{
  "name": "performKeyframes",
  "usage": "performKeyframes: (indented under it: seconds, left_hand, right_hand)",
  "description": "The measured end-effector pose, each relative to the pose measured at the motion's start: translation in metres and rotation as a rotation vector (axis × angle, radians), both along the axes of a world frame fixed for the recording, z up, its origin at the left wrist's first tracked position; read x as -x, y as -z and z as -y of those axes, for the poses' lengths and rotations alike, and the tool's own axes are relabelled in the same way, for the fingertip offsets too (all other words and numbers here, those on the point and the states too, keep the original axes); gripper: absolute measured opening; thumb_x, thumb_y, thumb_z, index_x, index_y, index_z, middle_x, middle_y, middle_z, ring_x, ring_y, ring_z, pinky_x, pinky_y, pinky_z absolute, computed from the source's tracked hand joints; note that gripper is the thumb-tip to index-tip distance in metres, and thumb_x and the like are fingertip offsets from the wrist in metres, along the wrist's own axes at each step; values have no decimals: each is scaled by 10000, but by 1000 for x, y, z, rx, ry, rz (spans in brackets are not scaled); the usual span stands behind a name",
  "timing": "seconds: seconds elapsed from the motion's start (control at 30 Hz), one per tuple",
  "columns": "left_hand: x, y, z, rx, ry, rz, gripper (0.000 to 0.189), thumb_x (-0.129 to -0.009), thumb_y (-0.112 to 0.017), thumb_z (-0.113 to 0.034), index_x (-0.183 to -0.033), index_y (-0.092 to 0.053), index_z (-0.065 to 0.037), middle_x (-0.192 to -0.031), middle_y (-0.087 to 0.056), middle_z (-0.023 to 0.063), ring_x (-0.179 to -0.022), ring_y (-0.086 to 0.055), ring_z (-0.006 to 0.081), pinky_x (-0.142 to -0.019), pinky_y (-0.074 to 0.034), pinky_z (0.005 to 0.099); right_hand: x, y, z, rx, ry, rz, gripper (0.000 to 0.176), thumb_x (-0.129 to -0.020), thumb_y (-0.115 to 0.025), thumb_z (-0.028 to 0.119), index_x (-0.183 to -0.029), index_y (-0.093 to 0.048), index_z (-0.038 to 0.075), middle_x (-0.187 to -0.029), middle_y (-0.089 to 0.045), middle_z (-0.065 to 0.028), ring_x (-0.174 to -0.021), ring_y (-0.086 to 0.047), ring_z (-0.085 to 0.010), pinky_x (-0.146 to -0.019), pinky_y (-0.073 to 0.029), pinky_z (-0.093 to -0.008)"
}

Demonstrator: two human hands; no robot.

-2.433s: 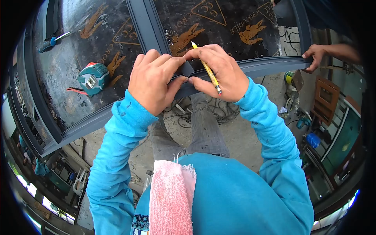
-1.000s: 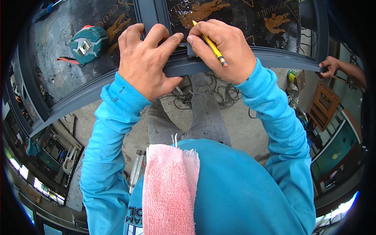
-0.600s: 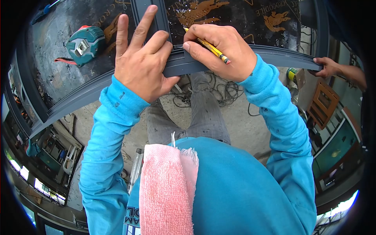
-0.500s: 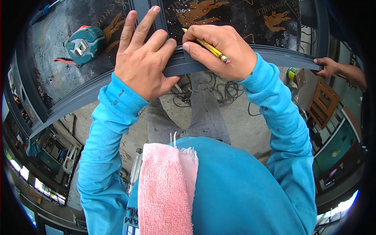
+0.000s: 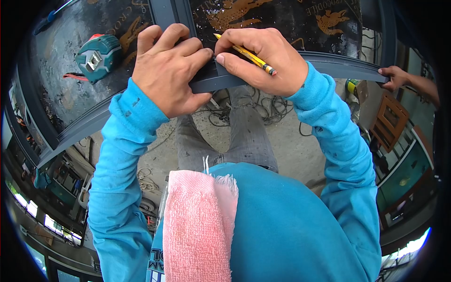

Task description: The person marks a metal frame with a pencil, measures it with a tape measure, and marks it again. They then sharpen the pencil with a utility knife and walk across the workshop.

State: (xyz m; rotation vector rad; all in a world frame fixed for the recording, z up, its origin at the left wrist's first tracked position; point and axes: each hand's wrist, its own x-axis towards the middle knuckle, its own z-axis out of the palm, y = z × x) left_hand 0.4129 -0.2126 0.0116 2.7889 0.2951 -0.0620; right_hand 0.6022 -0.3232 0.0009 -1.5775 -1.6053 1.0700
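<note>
A yellow pencil [image 5: 253,58] lies between the thumb and fingers of my right hand [image 5: 270,61], its tip pointing up and left. My left hand [image 5: 171,70] rests with bent fingers over the joint of the grey metal frame [image 5: 338,66], its thumb stretched along the near edge. Both hands almost meet at the frame's crossing bar. To the left of my left hand, a teal tape measure [image 5: 97,57] sits on the dark, stained tabletop [image 5: 61,101].
At the right, another person's hand [image 5: 393,77] holds the frame's end. A blue-handled screwdriver [image 5: 46,22] lies at the upper left. Cables [image 5: 277,110] are on the floor below the frame. Beyond them at right stands a brown wooden piece [image 5: 389,121].
My left hand's fingers have curled from stretched out and the hand has shifted slightly left. My right hand has moved slightly up and left with the pencil.
</note>
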Motion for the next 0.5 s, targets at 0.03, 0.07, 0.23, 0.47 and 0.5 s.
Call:
performKeyframes:
  seconds: [0.03, 0.07, 0.23, 0.47, 0.5]
  left_hand:
    - [0, 0, 0, 4, -4, 8, 606, -477, -738, -352, -1041, -671, -142, -1032, -609, 8, -1113, -493, 243, -967, -270, 446]
    - [0, 1, 1, 3, -3, 12, 606, -478, -734, -348, -1044, -670, -140, -1041, -610, 10, -1114, -493, 246, -967, -270, 446]
    - [1, 4, 2, 7, -22, 34, 614, -481, -717, -334, -1058, -664, -130, -1071, -614, 22, -1118, -490, 259, -968, -269, 447]
    - [1, 5, 1, -7, -13, 40, 640, -463, -669, -336, -1060, -663, -105, -994, -605, 35, -1089, -494, 261, -950, -277, 443]
    - [1, 5, 1, -9, -10, 38, 638, -460, -666, -340, -1052, -666, -103, -972, -603, 37, -1078, -497, 261, -943, -281, 442]
  right_hand:
    - [0, 0, 0, 4, -2, 4, 222, -876, -626, 218, -941, -654, 7, -780, -665, -172, -708, -666, -331, -674, -546, -376]
    - [0, -1, 0, 8, -3, 7, 220, -876, -626, 218, -939, -654, 8, -779, -665, -172, -706, -667, -330, -670, -546, -376]
    - [0, 2, 1, -42, -22, 11, 197, -882, -626, 194, -934, -644, 5, -776, -655, -158, -689, -652, -295, -649, -531, -358]
    - [0, 2, 0, -15, -8, -3, 183, -885, -622, 193, -945, -646, 22, -787, -659, -150, -701, -654, -283, -660, -533, -353]
    - [0, 2, 0, 4, 1, -5, 196, -881, -621, 217, -945, -655, 35, -795, -673, -165, -719, -677, -318, -673, -552, -370]
